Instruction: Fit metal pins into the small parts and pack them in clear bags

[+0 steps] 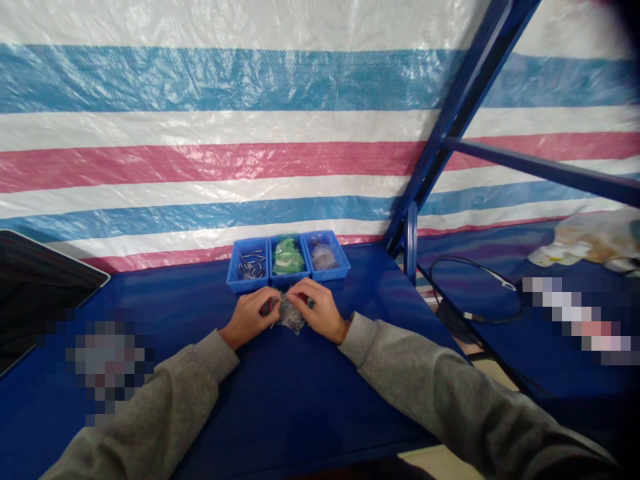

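Note:
Close together over the blue table (280, 393), my left hand (254, 315) and my right hand (320, 308) have their fingers pinched near each other. What the fingertips hold is too small to make out. Under and between them lies a clear plastic bag (292, 320) of small items. Just beyond the hands stand three blue bins side by side. The left bin (233, 272) has metal pins (252, 265) in it, the middle bin (290, 279) green packets (287, 256), and the right bin (342, 265) clear bags (324, 257).
A dark screen-like panel (40, 293) stands at the left, with a blurred item (107, 360) nearby. Right of the table are a slanted blue metal frame (450, 127), a black cable (475, 320) and plastic bags (595, 237). A striped sheet (225, 160) hangs behind.

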